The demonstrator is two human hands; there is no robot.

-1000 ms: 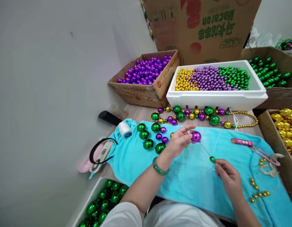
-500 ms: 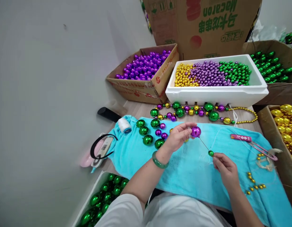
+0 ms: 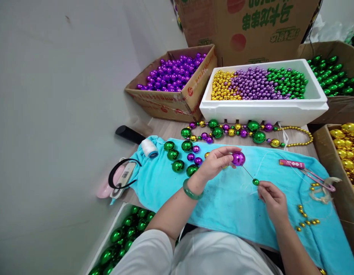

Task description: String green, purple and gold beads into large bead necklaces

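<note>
My left hand (image 3: 215,164) pinches a large shiny purple bead (image 3: 238,158) above the turquoise towel (image 3: 231,206). A thin needle runs from that bead down to a small green bead (image 3: 255,182). My right hand (image 3: 272,200) is closed just below the green bead, pinching the needle's end and its white thread. Loose green and purple beads (image 3: 181,156) lie on the towel left of my left hand. A green bangle (image 3: 191,191) circles my left wrist.
A finished strand of mixed beads (image 3: 245,135) lies beyond the towel. Behind it stand a white foam box (image 3: 262,110) and cardboard boxes (image 3: 171,103) of beads. Scissors (image 3: 308,173), a thread spool (image 3: 149,148) and small gold beads (image 3: 307,219) rest on the towel.
The camera has tipped slightly, so the scene sits higher in the frame. Both hands keep their grip; the purple and green beads have drawn a little closer together.
</note>
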